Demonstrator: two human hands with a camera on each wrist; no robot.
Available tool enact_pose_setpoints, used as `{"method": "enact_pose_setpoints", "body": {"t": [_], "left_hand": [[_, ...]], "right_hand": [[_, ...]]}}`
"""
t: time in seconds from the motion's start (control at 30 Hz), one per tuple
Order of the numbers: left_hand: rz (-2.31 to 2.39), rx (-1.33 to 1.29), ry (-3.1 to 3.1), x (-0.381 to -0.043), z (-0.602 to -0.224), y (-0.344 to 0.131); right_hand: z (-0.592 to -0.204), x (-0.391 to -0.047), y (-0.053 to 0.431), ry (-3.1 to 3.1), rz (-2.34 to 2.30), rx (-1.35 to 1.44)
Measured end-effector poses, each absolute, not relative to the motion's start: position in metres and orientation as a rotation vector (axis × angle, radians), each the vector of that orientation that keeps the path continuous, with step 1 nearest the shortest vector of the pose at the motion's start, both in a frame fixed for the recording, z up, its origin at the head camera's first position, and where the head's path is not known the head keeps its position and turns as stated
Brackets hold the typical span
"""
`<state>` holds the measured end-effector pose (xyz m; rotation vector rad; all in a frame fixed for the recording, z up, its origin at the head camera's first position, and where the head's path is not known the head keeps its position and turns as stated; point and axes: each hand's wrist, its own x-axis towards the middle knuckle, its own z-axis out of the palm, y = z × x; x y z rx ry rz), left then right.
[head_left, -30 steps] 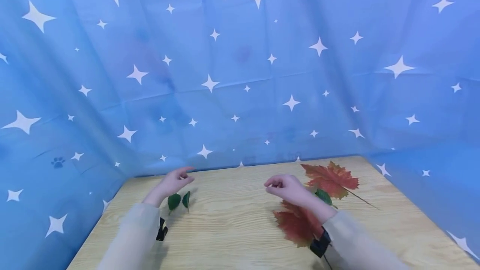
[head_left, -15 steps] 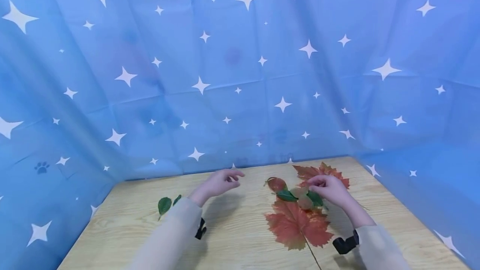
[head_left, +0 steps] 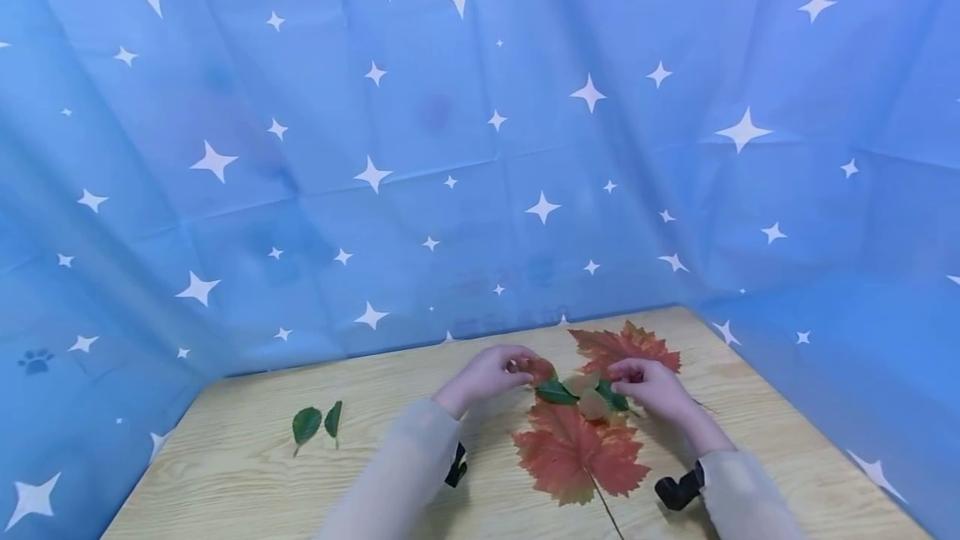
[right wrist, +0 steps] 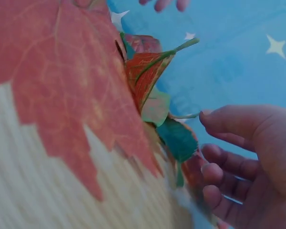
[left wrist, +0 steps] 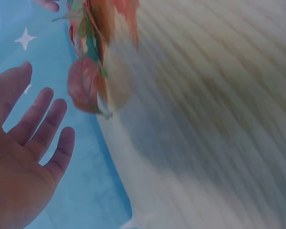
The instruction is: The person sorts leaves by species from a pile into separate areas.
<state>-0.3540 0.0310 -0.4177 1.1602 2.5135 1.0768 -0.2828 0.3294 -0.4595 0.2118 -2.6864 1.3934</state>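
Note:
Near the small red leaf [head_left: 542, 370], my left hand [head_left: 491, 375] reaches in from the left. In the left wrist view its fingers are spread and relaxed, a little apart from the red leaves. My right hand [head_left: 654, 390] is at the pile's right side. Its thumb and forefinger tips meet at the thin stem of a pale leaf [right wrist: 157, 107], seemingly pinching it; the other fingers curl loosely. Beneath the pile lies a large red maple leaf [head_left: 570, 448], with another maple leaf [head_left: 626, 346] behind. Green leaves [head_left: 557, 392] lie among them.
Two green leaves, one rounder [head_left: 306, 425] and one narrower [head_left: 333, 419], lie apart at the left of the wooden table [head_left: 225, 473]. A blue curtain with white stars [head_left: 420, 123] hangs behind the table's far edge.
My left hand has moved right, from beside the two green leaves to the pile. My right hand has shifted rightward, uncovering more of the pile. The head view has turned slightly right.

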Motion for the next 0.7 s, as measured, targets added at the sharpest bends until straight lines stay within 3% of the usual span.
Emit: {"method": "enact_pose_setpoints", "body": {"t": [0.47, 0.7], "left_hand": [[0.862, 1.046, 2.621, -0.350, -0.440, 0.067], [0.583, 1.133, 2.725, -0.353, -0.442, 0.079]], "right_hand": [[-0.478, -0.291, 0.320, -2.718, 1.303, 0.229], [-0.480, -0.292, 0.323, -2.713, 1.297, 0.205]]}}
